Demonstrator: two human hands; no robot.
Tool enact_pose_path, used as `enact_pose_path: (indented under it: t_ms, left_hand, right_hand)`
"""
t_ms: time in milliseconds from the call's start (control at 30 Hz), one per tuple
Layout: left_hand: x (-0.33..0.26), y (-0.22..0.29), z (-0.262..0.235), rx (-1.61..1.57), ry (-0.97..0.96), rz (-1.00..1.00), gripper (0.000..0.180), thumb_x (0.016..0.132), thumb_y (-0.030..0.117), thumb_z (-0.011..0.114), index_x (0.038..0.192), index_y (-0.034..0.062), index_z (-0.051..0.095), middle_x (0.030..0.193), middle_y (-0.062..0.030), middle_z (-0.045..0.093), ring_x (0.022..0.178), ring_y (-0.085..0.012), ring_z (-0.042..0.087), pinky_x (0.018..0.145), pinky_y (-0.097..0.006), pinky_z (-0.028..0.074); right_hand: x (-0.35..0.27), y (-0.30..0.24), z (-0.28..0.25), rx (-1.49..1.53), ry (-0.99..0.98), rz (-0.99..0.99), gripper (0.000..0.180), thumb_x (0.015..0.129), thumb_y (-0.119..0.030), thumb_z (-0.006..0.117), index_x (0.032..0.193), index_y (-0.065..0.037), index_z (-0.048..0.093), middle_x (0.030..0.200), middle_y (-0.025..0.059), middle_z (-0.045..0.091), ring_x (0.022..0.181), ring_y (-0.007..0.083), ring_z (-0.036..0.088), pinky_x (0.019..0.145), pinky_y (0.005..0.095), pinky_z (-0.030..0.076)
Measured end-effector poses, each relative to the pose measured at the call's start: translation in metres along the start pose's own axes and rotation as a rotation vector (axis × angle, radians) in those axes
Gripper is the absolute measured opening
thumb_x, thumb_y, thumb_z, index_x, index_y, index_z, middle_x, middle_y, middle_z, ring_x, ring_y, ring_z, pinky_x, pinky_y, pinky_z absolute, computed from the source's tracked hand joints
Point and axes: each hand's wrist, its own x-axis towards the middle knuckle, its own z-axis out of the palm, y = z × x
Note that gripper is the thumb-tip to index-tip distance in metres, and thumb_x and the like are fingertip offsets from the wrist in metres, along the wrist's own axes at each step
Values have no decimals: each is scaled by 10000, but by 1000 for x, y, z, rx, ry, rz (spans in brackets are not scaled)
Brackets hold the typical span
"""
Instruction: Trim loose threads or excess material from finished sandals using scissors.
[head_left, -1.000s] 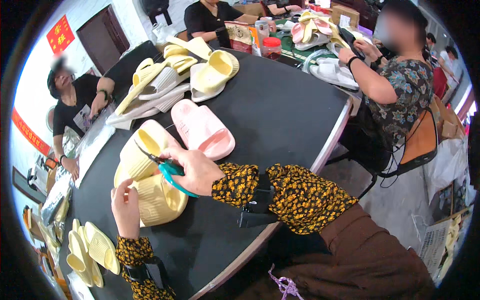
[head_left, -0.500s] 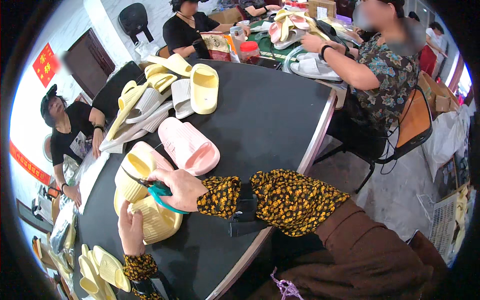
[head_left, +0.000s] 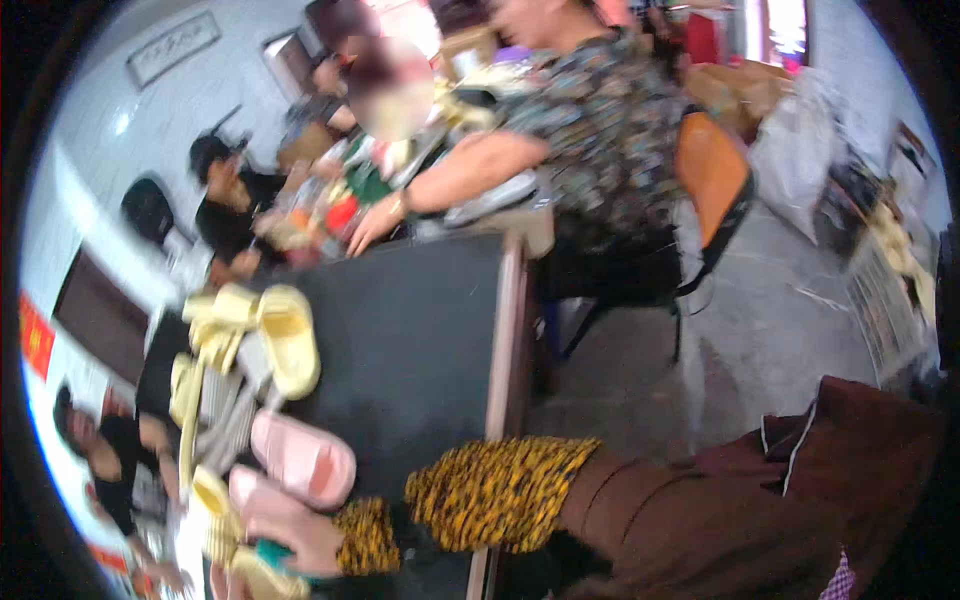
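In my right hand (head_left: 292, 530), low at the left, are teal-handled scissors (head_left: 272, 553); their blades are lost in the blur. My left hand (head_left: 228, 583) shows only in part at the lower edge, beside a yellow slipper (head_left: 268, 580), its fingers smeared by motion. Another yellow slipper (head_left: 215, 505) lies just beyond the scissors. A pink slipper (head_left: 303, 458) rests on the dark table (head_left: 410, 320), above my right wrist. Past it is a pile of slippers, among them a yellow slipper (head_left: 287, 342) and a grey slipper (head_left: 222, 395).
A pale edge strip (head_left: 500, 340) runs down the table's right side. Beyond the table's far right corner a co-worker in a patterned shirt (head_left: 610, 130) sits on an orange-backed chair (head_left: 713, 185). Other people sit at the far and left sides. A white sack (head_left: 795, 165) stands at right.
The whole view has swung to the right and blurred, so the table and my hands now lie farther left and lower. The patterned-shirt co-worker's arm now reaches over the table's far end.
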Motion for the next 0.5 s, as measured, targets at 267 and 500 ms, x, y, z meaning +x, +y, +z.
enact_pose_path:
  t_ms: [267, 500]
  left_hand:
    - [58, 36, -34, 349, 62, 79, 570, 824, 207, 622, 1304, 68, 348, 1314, -200, 362, 1101, -263, 477, 957, -339, 354]
    - [82, 24, 19, 630, -310, 328, 274, 839, 165, 528, 1079, 35, 506, 1138, -175, 493, 988, -307, 526, 817, -377, 425]
  right_hand:
    - [10, -49, 12, 125, 393, -174, 287, 687, -158, 660, 944, -39, 614, 957, 153, 591, 848, 281, 579, 712, 354, 449]
    - [16, -32, -6, 87, 618, 65, 277, 737, -159, 642, 999, -75, 617, 974, 127, 611, 917, 266, 575, 771, 383, 441]
